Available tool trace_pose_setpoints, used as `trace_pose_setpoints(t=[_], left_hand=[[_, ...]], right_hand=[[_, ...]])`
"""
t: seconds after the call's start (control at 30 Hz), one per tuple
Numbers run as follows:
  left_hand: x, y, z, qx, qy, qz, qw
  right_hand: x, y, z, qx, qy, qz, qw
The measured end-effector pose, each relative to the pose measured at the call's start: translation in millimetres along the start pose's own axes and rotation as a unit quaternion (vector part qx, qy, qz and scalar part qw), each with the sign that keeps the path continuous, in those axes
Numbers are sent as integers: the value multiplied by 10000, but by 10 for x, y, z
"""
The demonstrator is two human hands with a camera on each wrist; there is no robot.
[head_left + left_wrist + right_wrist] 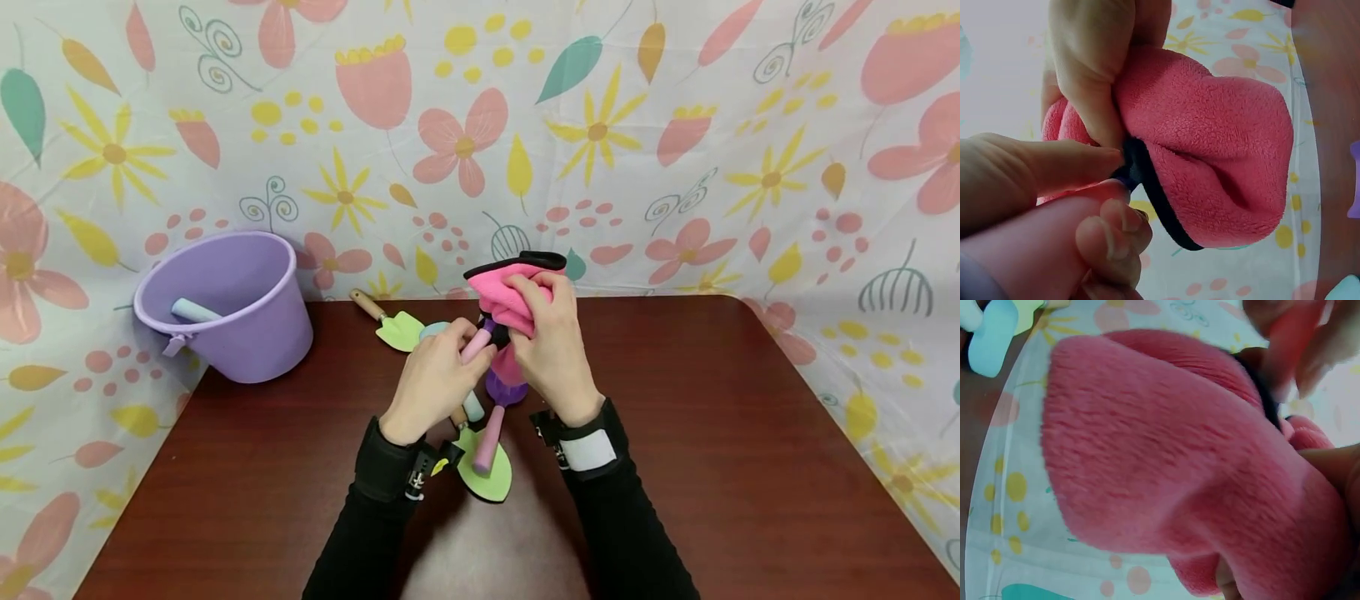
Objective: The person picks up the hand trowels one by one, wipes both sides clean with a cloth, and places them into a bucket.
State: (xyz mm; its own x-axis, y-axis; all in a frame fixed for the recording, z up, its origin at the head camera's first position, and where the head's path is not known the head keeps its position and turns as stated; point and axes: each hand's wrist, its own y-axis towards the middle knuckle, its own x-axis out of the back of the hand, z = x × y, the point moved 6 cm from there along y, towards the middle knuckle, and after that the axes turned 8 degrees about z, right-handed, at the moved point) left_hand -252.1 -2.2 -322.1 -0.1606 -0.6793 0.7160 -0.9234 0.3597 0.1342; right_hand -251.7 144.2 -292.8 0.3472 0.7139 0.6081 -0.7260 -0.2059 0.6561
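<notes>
Pink fleece glove (513, 292), black-trimmed: held above table centre. Right hand (551, 346) bunches the fleece, fingers curled round it, apparently steadying it. Left hand (435, 379) pinches a pink-handled tool (480, 340) at the cuff. Purple bucket (225, 304) stands far left; green trowels (483, 471) lie beneath.

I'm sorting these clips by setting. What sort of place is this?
Probably a staged tabletop set, not a real garden: a dark brown table backed by a flower-print cloth, with a purple bucket and toy garden trowels laid out.
</notes>
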Motion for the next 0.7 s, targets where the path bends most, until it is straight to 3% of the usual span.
trace_pose_setpoints(t=[0.37,0.57,0.7], left_hand=[[16,-22,-58,-190,257,22,9995],[28,-51,-83,-191,351,74,9992],[18,-51,-70,-183,300,121,9993]], right_hand=[[57,-5,-96,-290,-163,-786,9963],[238,-12,-365,-689,-243,-1497,9860],[363,-55,-531,-1044,-84,-1646,9808]])
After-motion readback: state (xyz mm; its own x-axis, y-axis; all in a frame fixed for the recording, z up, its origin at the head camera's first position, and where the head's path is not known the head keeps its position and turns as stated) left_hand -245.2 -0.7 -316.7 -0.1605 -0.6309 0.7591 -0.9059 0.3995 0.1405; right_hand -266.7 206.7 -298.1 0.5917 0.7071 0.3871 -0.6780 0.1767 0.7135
